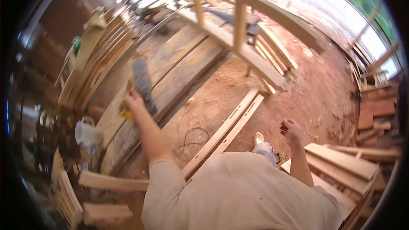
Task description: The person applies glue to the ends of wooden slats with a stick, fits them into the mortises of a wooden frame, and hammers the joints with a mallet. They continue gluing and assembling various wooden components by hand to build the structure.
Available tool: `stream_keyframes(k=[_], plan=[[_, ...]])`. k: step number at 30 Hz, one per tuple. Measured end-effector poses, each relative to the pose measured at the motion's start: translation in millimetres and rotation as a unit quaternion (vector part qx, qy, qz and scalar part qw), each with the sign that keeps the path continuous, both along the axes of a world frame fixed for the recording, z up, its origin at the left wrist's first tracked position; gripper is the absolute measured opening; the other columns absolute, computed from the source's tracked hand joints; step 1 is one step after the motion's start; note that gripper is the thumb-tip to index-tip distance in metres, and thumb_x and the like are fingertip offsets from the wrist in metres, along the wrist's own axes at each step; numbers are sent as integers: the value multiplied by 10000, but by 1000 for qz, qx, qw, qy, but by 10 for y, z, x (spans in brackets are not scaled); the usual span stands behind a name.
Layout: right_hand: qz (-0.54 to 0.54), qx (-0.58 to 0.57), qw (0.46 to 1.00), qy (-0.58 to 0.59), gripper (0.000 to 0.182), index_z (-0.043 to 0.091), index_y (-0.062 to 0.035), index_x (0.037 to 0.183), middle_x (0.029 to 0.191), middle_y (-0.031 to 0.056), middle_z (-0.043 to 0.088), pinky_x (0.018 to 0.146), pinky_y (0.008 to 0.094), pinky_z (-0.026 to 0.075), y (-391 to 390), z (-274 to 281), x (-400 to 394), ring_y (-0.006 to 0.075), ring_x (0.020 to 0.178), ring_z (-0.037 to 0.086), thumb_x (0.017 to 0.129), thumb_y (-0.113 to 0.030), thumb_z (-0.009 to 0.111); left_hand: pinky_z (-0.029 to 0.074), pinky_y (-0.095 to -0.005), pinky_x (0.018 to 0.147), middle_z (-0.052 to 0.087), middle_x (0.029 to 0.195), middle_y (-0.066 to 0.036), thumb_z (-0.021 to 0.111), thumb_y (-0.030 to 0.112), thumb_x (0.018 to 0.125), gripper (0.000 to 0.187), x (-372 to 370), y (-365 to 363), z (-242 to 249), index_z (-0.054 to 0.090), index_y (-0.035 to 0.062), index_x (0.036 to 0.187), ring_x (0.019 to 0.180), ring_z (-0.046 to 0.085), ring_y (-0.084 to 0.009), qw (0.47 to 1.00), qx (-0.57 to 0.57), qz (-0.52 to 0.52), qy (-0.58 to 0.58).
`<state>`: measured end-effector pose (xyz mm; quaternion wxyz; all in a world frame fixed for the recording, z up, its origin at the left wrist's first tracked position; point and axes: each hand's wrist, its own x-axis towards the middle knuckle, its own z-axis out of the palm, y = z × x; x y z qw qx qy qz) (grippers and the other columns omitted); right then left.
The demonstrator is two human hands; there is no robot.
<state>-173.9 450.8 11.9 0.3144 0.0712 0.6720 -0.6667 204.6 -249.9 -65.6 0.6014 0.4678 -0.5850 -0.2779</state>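
Observation:
My left hand (134, 100) is closed over the wooden workbench (172, 66), gripping a yellow and tan object (126, 113) that is mostly hidden by the fingers. Right beside that hand, a long grey piece (143, 81) lies slanted across the planks; blur hides its details. On the other side of my body, my right hand (291, 131) hangs over the dirt floor with its fingers curled in and nothing showing in them. A wooden frame (260, 61) with a curved top rail and short uprights stands at the bench's far end.
Two slotted timber strips (228, 123) lie on the ground ahead of me, near a black cable (196, 138). Boards (100, 55) lean at the left, by a white jug (88, 132). More cut wood (341, 166) is stacked at the right. A light shoe (258, 138) shows below.

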Motion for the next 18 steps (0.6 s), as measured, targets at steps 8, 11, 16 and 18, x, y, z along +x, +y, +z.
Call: stream_keyframes(k=[8,11,16,18], plan=[[-41,-101,994,-17,196,569,-149,745,649,3,564,603,304,461,484,-384,-968,138,609,558,908,-247,617,495,-280,588,562,841,-68,582,406,873,389,-1876,2707,851,533,56,1037,756,573,-147,782,475,-144,378],[-125,-111,985,-36,283,533,-156,673,596,1,542,573,307,457,446,-228,-1371,137,555,531,912,-285,610,486,-296,601,585,878,-56,574,321,902,302,-2761,3237,944,556,40,1009,813,581,-157,817,464,-261,224],[-43,-33,997,47,268,612,-122,1082,688,-23,545,609,300,455,121,-20,-1957,110,605,533,933,-332,538,481,-311,679,571,943,-76,631,376,886,382,-3817,3650,2496,569,21,1012,845,565,-175,863,264,-414,118],[13,-37,998,56,337,565,-104,1193,738,-12,553,606,282,444,-229,163,-2103,98,637,528,940,-322,522,508,-337,725,554,1175,-141,611,420,898,526,-4098,3535,2910,513,-27,1157,1028,563,-254,885,185,-424,53]])
